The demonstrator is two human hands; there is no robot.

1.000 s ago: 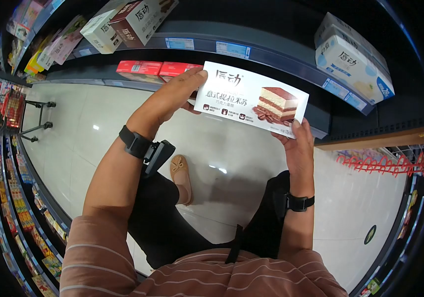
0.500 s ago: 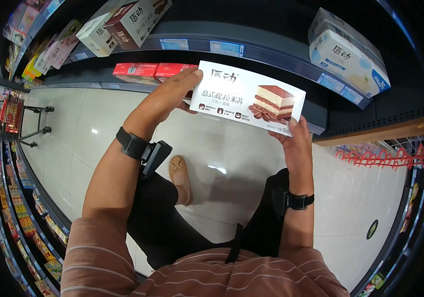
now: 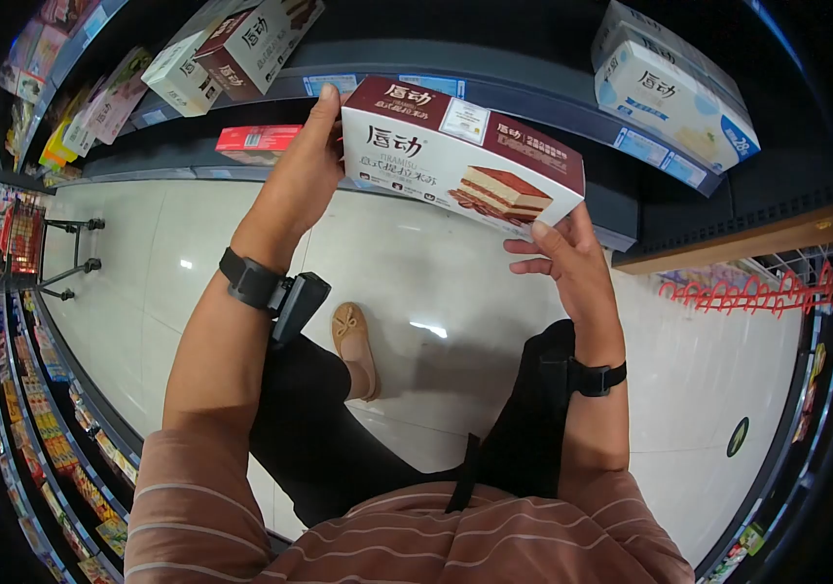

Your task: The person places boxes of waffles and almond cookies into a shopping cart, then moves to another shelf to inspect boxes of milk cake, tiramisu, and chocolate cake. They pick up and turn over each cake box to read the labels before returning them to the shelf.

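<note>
A white and brown tiramisu box (image 3: 455, 161) is held up in front of the shelf, its brown top and white front both showing, with a cake slice printed at the right. My left hand (image 3: 305, 170) grips the box's left end, thumb up along the edge and the other fingers mostly hidden behind it. At the lower right corner, my right hand (image 3: 572, 258) supports the box with thumb and fingertips, some fingers spread below it.
Another brown and white box (image 3: 256, 44) stands on the upper shelf at left, a white-blue box (image 3: 674, 102) at right. A red box (image 3: 256, 141) lies on the lower shelf. A cart (image 3: 22, 238) is at far left, red hooks (image 3: 757, 292) at right.
The box has tilted so that its brown top now shows, and it has shifted slightly left and up. My left hand's thumb has moved up along the left end.
</note>
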